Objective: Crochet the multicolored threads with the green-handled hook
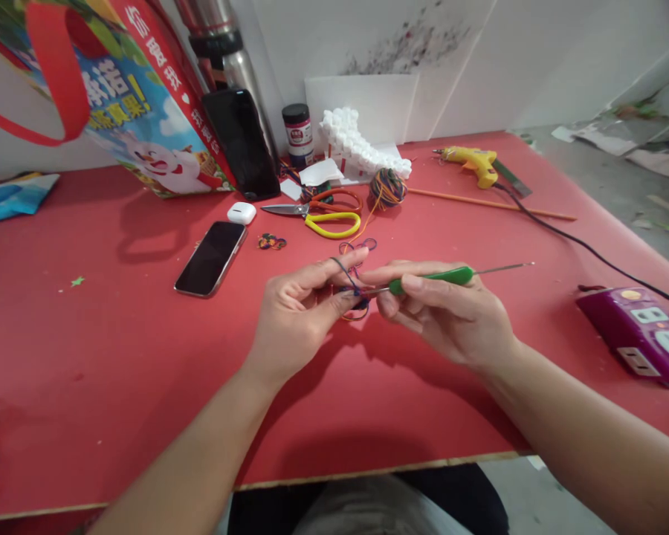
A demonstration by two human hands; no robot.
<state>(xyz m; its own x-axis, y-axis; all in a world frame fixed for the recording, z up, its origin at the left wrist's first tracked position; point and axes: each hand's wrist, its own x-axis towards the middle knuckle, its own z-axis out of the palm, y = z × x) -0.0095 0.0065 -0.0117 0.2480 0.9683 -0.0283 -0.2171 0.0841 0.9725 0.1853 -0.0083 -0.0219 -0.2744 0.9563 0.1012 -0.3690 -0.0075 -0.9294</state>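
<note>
A red desk [161, 386] is stretching beneath the fingers [323, 273]. A colourful bag [164, 141] is standing beyond the left fingers, off to their left. The right hand [462, 319] and the left hand [293, 319] are facing each other closely above the desk. A green-handled crochet hook [432, 280] is sitting clamped in the right fingers, one metal end pointing toward the left fingers. Scissors [331, 224] are lying just beyond the left fingers, and a phone [212, 258] is lying to their left. A yarn ball [388, 189] is resting beyond both hands' fingers. Left thumb and fingers are pinching a small multicoloured yarn piece [360, 303], while a dark strand [343, 269] is crossing the index finger.
</note>
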